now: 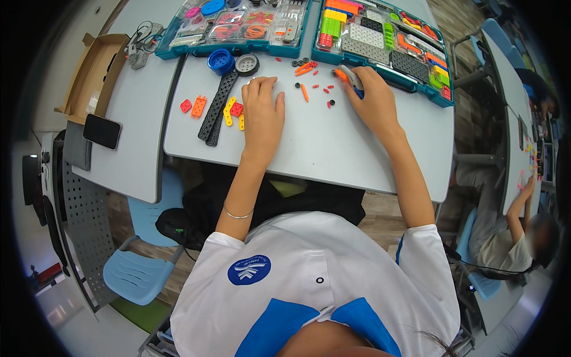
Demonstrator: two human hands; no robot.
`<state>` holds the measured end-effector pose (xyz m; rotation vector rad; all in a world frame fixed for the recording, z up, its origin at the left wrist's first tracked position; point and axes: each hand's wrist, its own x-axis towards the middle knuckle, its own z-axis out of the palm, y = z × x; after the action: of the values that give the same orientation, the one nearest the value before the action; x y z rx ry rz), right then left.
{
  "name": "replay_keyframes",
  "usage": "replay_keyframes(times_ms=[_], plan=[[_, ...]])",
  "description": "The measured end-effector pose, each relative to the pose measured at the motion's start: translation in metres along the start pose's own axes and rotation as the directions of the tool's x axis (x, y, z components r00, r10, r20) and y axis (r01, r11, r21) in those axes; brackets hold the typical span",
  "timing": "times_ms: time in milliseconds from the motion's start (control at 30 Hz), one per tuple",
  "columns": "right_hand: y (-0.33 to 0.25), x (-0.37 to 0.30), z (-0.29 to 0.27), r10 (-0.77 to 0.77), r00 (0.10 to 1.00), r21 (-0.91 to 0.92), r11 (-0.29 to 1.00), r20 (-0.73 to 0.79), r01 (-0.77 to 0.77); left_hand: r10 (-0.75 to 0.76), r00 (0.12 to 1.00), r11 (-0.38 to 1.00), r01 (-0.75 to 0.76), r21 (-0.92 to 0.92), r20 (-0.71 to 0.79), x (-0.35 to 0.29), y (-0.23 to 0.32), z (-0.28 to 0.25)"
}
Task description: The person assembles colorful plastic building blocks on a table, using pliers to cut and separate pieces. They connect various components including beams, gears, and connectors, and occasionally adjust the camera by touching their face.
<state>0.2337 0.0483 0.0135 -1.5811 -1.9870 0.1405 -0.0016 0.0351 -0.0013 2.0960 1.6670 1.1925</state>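
My left hand (260, 113) lies palm down on the table, fingers loosely stretched and thumb apart, with nothing visible in it. It partly covers yellow angled beams (228, 111) and a red square connector (237, 109). Two long black perforated beams (219, 107) lie to its left, below a blue wheel hub (220, 61) and a grey-and-black wheel (247, 64). My right hand (373, 101) is closed on a small grey, orange and blue piece (341, 75) whose kind I cannot make out. Between the hands are small red pins (326, 91), an orange rod (304, 93) and black round spacers (297, 85).
Two teal-edged cases of sorted building parts (238, 49) (380, 68) stand along the table's far side. Further left are an orange plate (199, 107), a black phone (102, 131) and an open cardboard box (95, 77). Another person (505, 247) works at a table on the right.
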Motion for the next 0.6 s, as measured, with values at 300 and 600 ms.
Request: replay_keyframes(times_ms=[300, 600], plan=[[-0.024, -0.006, 0.007, -0.115, 0.993, 0.125, 0.986, 0.023, 0.112, 0.024, 0.99, 0.965, 0.014, -0.263, 0.14, 0.007, -0.001, 0.008], [-0.002, 0.0, 0.001, -0.007, 0.999, 0.096, 0.995, -0.052, 0.012, 0.162, 0.976, 0.974, -0.183, 0.137, 0.148, 0.051, -0.019, 0.017]])
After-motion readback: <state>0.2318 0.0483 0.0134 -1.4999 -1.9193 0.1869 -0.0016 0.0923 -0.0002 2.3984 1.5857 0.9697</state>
